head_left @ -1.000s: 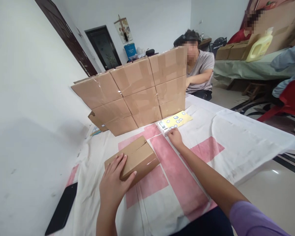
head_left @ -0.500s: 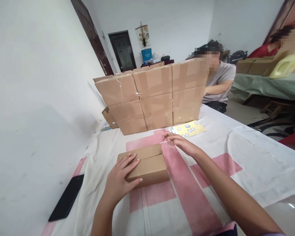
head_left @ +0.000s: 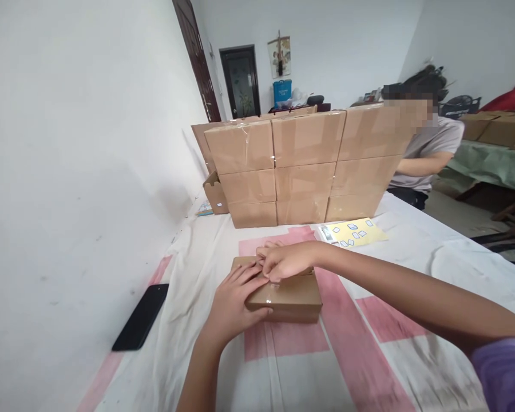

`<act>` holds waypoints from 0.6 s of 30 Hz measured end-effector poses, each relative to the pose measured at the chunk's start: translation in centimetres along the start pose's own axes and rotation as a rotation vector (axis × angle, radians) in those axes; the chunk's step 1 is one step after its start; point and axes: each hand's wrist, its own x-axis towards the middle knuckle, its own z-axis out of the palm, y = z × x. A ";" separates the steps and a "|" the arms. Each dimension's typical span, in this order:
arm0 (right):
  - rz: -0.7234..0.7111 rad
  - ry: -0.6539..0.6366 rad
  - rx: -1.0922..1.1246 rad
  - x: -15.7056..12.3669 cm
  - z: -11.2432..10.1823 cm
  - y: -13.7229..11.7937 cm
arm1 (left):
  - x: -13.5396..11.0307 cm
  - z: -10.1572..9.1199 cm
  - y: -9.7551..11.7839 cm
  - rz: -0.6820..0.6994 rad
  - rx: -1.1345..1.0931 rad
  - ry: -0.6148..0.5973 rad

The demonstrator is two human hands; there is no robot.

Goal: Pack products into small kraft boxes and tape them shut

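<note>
A small brown cardboard box (head_left: 289,297) lies on the white and pink cloth in front of me. My left hand (head_left: 234,303) rests flat on its near left corner, fingers spread and pressing down. My right hand (head_left: 283,260) is over the top of the box with fingers curled and pinched together; whatever small thing they hold is hidden. A yellow sheet with small white stickers (head_left: 354,233) lies beyond the box, to the right.
A wall of stacked, taped cardboard boxes (head_left: 304,166) stands across the table. A black phone (head_left: 141,316) lies at the left edge by the white wall. A person in a grey shirt (head_left: 429,151) sits behind the stack. More boxes rest on a green-covered table (head_left: 489,163) far right.
My right hand has come back from the yellow sticker sheet onto the top of the small box. The left hand stayed on the box. The view has swung left.
</note>
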 end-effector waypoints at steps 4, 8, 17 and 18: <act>0.000 -0.001 -0.045 0.1 0.1 0.2 | 0.1 0.0 0.0 -0.011 -0.010 -0.017; -0.019 0.002 -0.087 0.4 -0.1 0.7 | 0.0 -0.1 0.2 -0.031 -0.027 -0.022; 0.020 -0.046 -0.058 0.2 -0.5 -0.6 | 0.1 -0.1 0.3 -0.037 -0.048 -0.027; 0.020 -0.036 -0.062 0.2 -0.5 -0.6 | 0.1 -0.1 0.4 -0.035 -0.050 -0.025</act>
